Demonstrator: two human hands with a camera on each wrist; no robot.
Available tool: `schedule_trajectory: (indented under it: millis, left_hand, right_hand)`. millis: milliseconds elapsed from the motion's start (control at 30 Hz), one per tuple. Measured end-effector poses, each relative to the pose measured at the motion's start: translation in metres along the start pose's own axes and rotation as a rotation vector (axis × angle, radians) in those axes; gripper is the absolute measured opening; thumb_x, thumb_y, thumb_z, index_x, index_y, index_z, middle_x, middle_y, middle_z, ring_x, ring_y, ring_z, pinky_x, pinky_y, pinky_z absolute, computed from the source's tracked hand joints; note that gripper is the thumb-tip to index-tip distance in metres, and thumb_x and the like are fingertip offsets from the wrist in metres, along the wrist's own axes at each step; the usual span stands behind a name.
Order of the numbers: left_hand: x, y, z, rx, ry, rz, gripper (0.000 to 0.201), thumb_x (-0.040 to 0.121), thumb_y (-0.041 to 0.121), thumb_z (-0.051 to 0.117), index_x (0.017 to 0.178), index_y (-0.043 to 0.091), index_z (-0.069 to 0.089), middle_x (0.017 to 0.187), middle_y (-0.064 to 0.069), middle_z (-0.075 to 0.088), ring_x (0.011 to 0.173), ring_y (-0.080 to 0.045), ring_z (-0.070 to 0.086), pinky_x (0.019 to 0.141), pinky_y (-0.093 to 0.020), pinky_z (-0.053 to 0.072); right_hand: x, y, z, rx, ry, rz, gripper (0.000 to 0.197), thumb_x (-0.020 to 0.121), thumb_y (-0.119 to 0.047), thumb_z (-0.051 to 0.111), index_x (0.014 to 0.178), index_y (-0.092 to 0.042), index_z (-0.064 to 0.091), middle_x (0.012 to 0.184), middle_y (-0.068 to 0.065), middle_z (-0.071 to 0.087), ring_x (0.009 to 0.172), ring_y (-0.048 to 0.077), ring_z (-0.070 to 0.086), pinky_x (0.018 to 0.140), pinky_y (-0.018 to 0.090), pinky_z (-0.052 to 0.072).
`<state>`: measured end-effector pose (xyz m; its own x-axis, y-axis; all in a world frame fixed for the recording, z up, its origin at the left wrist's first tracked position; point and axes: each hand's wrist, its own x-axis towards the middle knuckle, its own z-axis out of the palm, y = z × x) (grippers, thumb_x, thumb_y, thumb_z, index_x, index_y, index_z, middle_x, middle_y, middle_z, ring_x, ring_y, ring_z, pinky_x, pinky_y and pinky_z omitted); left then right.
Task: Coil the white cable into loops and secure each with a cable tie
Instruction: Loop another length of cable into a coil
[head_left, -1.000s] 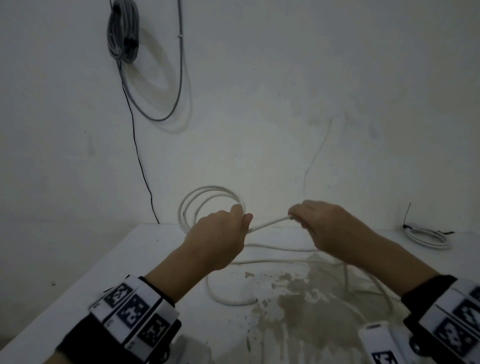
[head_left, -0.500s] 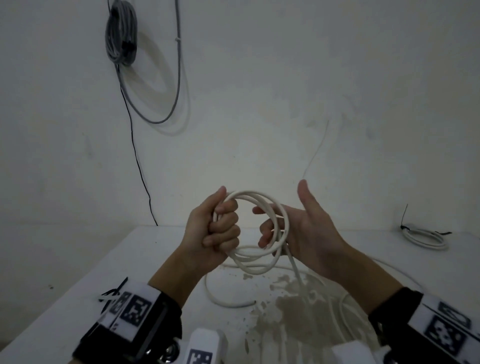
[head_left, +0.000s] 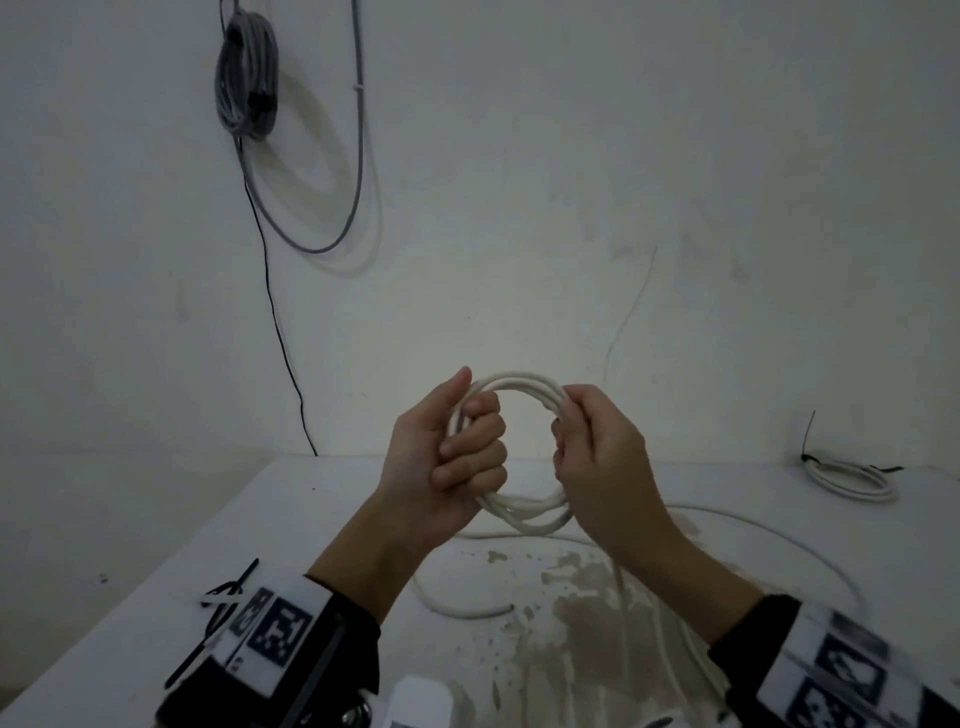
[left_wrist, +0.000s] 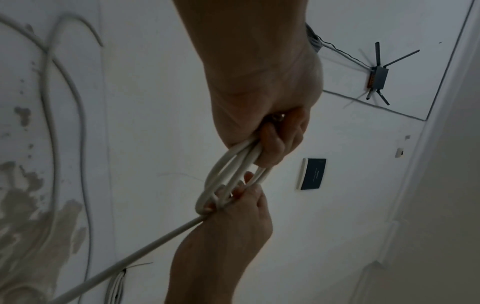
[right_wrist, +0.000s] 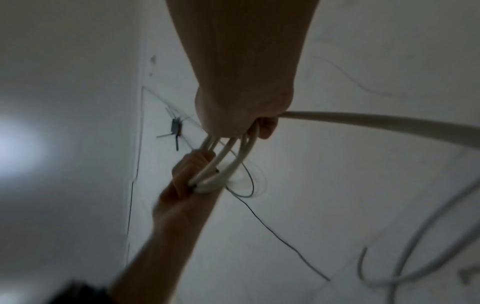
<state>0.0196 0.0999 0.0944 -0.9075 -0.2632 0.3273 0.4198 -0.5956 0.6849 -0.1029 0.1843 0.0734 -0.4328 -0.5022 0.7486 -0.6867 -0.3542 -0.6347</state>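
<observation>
Gripping a round coil of white cable (head_left: 524, 387), both hands hold it upright above the worktop (head_left: 156, 545). Cable: smooth, round-section, stiff enough to keep a ring shape; several turns lie side by side.

Left hand (head_left: 441, 457) clamped on the coil at its 9 o'clock side, fingers (head_left: 475, 441) curled through the ring, thumb up. Right hand (head_left: 597, 457) clamped on the 3 o'clock side, fingers wrapped over the strands. Hands are apart, the open middle of the ring between them. Left wrist view shows the strands (left_wrist: 233, 168) running from one fist to the other; right wrist view, blurred, shows the same bundle (right_wrist: 226, 162).

Loose tail of the cable drops from the right hand toward 5 o'clock and trails in slack curves over the worktop.

Worktop: white, matte, with a grey blotchy worn patch (head_left: 587, 613) below the hands. At 3 o'clock, well apart, a second white coil (head_left: 852, 478) lies flat, bound with dark ties. Black cable ties (head_left: 228, 597) lie at 8 o'clock beside the left wrist. On the wall at 11 o'clock, a grey cable bundle (head_left: 247, 78) hangs.
</observation>
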Motion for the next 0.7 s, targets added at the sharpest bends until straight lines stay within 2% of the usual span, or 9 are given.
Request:
schedule_trajectory:
  millis: [100,167,233,300,400,467,533,633,700]
  left_hand:
    - [0.004,-0.008,0.016,0.129,0.161,0.12,0.041,0.088,0.04,0.046,0.053,0.018,0.042,0.03,0.008,0.029,0.022,-0.002,0.02,0.027,-0.016,0.016]
    - [0.007,-0.01,0.019,0.185,0.258,0.179,0.045,0.092,0.038,0.039,0.051,0.019,0.038,0.03,0.008,0.024,0.021,-0.002,0.02,0.027,-0.014,0.014]
    - [0.008,-0.008,0.017,0.191,0.311,0.204,0.051,0.096,0.038,0.034,0.048,0.019,0.037,0.03,0.008,0.023,0.02,-0.003,0.019,0.027,-0.012,0.013]
    - [0.007,-0.004,0.015,0.175,0.341,0.223,0.055,0.097,0.039,0.032,0.045,0.02,0.036,0.028,0.008,0.022,0.019,-0.003,0.019,0.026,-0.012,0.012]
    - [0.004,0.004,0.013,0.154,0.357,0.259,0.057,0.097,0.038,0.032,0.043,0.02,0.035,0.027,0.007,0.022,0.018,-0.003,0.019,0.025,-0.013,0.012]
    - [0.003,0.012,0.012,0.086,0.342,0.313,0.059,0.098,0.037,0.029,0.041,0.02,0.035,0.027,0.004,0.023,0.017,-0.004,0.02,0.023,-0.016,0.013]
    - [0.003,0.025,0.011,0.03,0.342,0.388,0.062,0.099,0.036,0.026,0.04,0.02,0.037,0.027,0.004,0.023,0.016,-0.007,0.022,0.023,-0.016,0.013]
    - [0.002,0.046,0.012,-0.028,0.406,0.536,0.059,0.1,0.035,0.026,0.044,0.02,0.036,0.029,0.006,0.022,0.019,-0.008,0.022,0.025,-0.016,0.013]
    - [0.002,0.055,0.014,-0.015,0.469,0.64,0.051,0.101,0.037,0.026,0.053,0.02,0.032,0.032,0.007,0.022,0.021,-0.007,0.021,0.026,-0.016,0.016]
  right_hand:
    - [-0.001,0.004,0.003,-0.316,0.147,-0.295,0.03,0.097,-0.019,0.033,0.099,-0.001,0.057,0.064,-0.009,0.043,0.046,0.005,0.036,0.046,0.008,0.027]
    - [-0.001,0.01,0.002,-0.423,0.129,-0.365,0.033,0.097,-0.018,0.031,0.101,0.002,0.056,0.065,-0.004,0.045,0.044,0.011,0.039,0.042,0.016,0.032]
    - [0.0,0.014,-0.001,-0.394,0.009,-0.32,0.031,0.098,-0.024,0.03,0.102,-0.004,0.054,0.061,-0.007,0.042,0.045,0.01,0.04,0.044,0.023,0.034]
    - [-0.003,0.014,-0.007,-0.251,-0.166,-0.219,0.028,0.099,-0.031,0.031,0.11,-0.014,0.052,0.056,-0.009,0.041,0.046,0.01,0.039,0.046,0.02,0.033]
    - [-0.011,0.012,-0.017,-0.036,-0.266,-0.071,0.037,0.095,-0.04,0.028,0.126,-0.032,0.046,0.054,-0.008,0.048,0.043,0.007,0.042,0.045,0.018,0.035]
    - [-0.018,0.015,-0.02,0.083,-0.315,0.029,0.036,0.093,-0.04,0.029,0.124,-0.038,0.046,0.064,-0.005,0.056,0.04,0.008,0.043,0.042,0.021,0.039]
    - [-0.03,0.022,-0.02,0.105,-0.348,0.101,0.027,0.097,-0.03,0.034,0.116,-0.047,0.042,0.074,0.0,0.06,0.04,0.013,0.047,0.041,0.022,0.04]
    - [-0.048,0.039,-0.019,-0.003,-0.368,0.142,0.033,0.098,-0.016,0.04,0.122,-0.039,0.039,0.077,0.001,0.059,0.04,0.005,0.046,0.045,0.021,0.04]
    - [-0.055,0.047,-0.019,-0.107,-0.414,0.111,0.029,0.097,-0.017,0.044,0.123,-0.031,0.042,0.079,-0.003,0.059,0.046,0.003,0.05,0.049,0.016,0.041]
